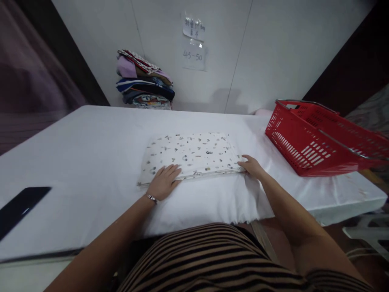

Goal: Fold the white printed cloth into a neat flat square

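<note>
A folded white cloth with small dark printed motifs [194, 156] lies flat in the middle of the white-covered table [91, 162]. My left hand [165, 180] rests palm down on its near left corner, fingers stretched out flat. My right hand [251, 166] touches the near right corner of the cloth, fingers extended along its edge. Neither hand lifts the cloth. A bracelet shows on my left wrist.
A red plastic shopping basket [319, 138] stands at the table's right end. A stack of folded colourful clothes [144, 81] sits at the back by the wall. A flat black object [18, 207] lies at the near left. Paper notes [194, 44] hang on the wall.
</note>
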`<action>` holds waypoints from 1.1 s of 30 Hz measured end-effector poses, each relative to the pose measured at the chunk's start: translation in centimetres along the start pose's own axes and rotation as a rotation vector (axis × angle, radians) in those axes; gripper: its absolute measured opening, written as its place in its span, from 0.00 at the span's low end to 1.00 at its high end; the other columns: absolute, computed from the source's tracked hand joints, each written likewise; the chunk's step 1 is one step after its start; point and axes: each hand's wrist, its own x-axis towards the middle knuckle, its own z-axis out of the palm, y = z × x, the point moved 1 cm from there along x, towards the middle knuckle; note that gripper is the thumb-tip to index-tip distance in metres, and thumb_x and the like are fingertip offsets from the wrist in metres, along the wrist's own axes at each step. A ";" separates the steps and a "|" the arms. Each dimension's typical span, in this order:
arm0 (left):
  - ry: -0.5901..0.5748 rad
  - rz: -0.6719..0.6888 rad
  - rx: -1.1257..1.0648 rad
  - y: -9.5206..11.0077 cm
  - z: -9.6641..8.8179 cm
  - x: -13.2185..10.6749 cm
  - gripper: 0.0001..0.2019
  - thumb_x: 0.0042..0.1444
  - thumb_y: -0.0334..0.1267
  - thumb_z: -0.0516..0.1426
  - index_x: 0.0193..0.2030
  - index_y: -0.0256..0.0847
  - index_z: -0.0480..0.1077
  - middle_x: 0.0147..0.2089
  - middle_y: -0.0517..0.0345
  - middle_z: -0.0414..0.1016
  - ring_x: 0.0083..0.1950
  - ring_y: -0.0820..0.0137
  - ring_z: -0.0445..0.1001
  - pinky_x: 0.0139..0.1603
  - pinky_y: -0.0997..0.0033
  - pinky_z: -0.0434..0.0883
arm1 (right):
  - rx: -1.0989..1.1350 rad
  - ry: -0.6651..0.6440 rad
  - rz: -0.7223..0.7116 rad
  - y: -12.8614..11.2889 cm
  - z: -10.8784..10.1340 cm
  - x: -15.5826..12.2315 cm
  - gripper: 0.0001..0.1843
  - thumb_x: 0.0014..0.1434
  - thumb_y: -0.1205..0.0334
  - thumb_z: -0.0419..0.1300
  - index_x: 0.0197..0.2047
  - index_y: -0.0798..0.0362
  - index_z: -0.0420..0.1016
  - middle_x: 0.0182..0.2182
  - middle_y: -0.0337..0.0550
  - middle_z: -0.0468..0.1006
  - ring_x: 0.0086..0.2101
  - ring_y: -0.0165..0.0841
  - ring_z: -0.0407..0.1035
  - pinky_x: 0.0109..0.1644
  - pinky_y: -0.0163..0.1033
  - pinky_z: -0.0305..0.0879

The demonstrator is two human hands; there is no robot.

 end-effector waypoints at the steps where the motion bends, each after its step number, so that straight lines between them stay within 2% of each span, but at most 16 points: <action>1: 0.003 -0.001 0.001 -0.1 0.0 -0.1 0.23 0.61 0.48 0.43 0.60 0.43 0.60 0.65 0.53 0.58 0.66 0.63 0.53 0.64 0.57 0.51 | -0.078 0.018 -0.034 0.1 0.1 -0.1 0.30 0.54 0.53 0.60 0.58 0.53 0.63 0.22 0.37 0.73 0.21 0.29 0.65 0.27 0.34 0.61; 4: 0.010 -0.018 0.004 -0.5 -0.2 -0.7 0.22 0.62 0.46 0.43 0.60 0.44 0.60 0.65 0.53 0.59 0.66 0.63 0.54 0.64 0.56 0.52 | -0.362 0.094 -0.140 0.1 0.2 -0.6 0.29 0.56 0.51 0.58 0.58 0.54 0.63 0.30 0.46 0.76 0.33 0.37 0.70 0.37 0.38 0.63; 8: 0.025 -0.046 -0.009 -0.9 -0.7 -1.7 0.21 0.61 0.44 0.44 0.59 0.42 0.62 0.63 0.51 0.61 0.65 0.62 0.56 0.63 0.55 0.54 | -0.595 0.230 -0.345 -0.5 0.7 -1.5 0.26 0.59 0.55 0.54 0.58 0.58 0.63 0.46 0.59 0.72 0.47 0.46 0.66 0.47 0.47 0.61; 11: 0.052 -0.047 -0.025 -0.9 -1.0 -2.3 0.20 0.62 0.43 0.45 0.58 0.42 0.63 0.62 0.51 0.62 0.64 0.62 0.57 0.62 0.56 0.55 | -0.524 0.267 -0.679 -2.0 2.4 -2.4 0.20 0.60 0.60 0.51 0.54 0.56 0.67 0.51 0.56 0.70 0.51 0.44 0.62 0.54 0.49 0.58; 13: 0.071 -0.047 -0.031 -0.8 -1.2 -2.5 0.19 0.62 0.43 0.45 0.57 0.42 0.64 0.61 0.52 0.64 0.64 0.62 0.58 0.61 0.57 0.56 | -0.404 0.188 -0.873 -3.4 4.2 -3.1 0.17 0.61 0.60 0.50 0.51 0.54 0.70 0.49 0.52 0.71 0.51 0.41 0.63 0.55 0.48 0.58; 15: 0.088 -0.042 -0.037 -0.6 -1.3 -2.5 0.19 0.62 0.41 0.45 0.56 0.42 0.65 0.60 0.52 0.65 0.62 0.63 0.60 0.61 0.57 0.57 | -0.305 0.072 -0.982 -5.0 6.4 -3.9 0.16 0.62 0.58 0.50 0.48 0.52 0.73 0.47 0.50 0.73 0.49 0.39 0.64 0.54 0.46 0.60; 19: 0.113 -0.030 -0.072 -0.2 -1.1 -2.2 0.17 0.62 0.40 0.45 0.53 0.43 0.68 0.59 0.53 0.67 0.61 0.64 0.62 0.60 0.57 0.58 | -0.260 -0.056 -1.080 -7.4 10.0 -4.9 0.14 0.62 0.58 0.51 0.46 0.49 0.75 0.43 0.49 0.74 0.45 0.39 0.66 0.50 0.47 0.62; 22: 0.112 -0.044 -0.093 -0.1 -0.7 -2.2 0.17 0.62 0.39 0.45 0.52 0.44 0.69 0.59 0.54 0.68 0.60 0.64 0.62 0.59 0.56 0.59 | -0.305 -0.075 -1.119 -7.8 11.2 -4.9 0.14 0.62 0.59 0.52 0.45 0.49 0.76 0.40 0.49 0.74 0.42 0.39 0.65 0.48 0.47 0.63; 28: 0.119 -0.046 -0.105 0.0 -0.7 -2.9 0.17 0.63 0.37 0.43 0.53 0.45 0.68 0.59 0.56 0.67 0.61 0.67 0.61 0.59 0.57 0.59 | -0.364 -0.035 -1.168 -6.9 11.3 -5.1 0.15 0.62 0.60 0.50 0.45 0.49 0.77 0.39 0.48 0.73 0.39 0.38 0.65 0.43 0.45 0.64; 33: 0.111 -0.137 -0.087 -0.8 -1.6 -5.6 0.17 0.62 0.35 0.43 0.53 0.45 0.67 0.59 0.57 0.68 0.61 0.67 0.61 0.60 0.57 0.57 | -0.369 -0.076 -1.162 -6.7 10.8 -5.4 0.15 0.63 0.59 0.49 0.44 0.48 0.77 0.37 0.48 0.73 0.38 0.38 0.66 0.41 0.44 0.65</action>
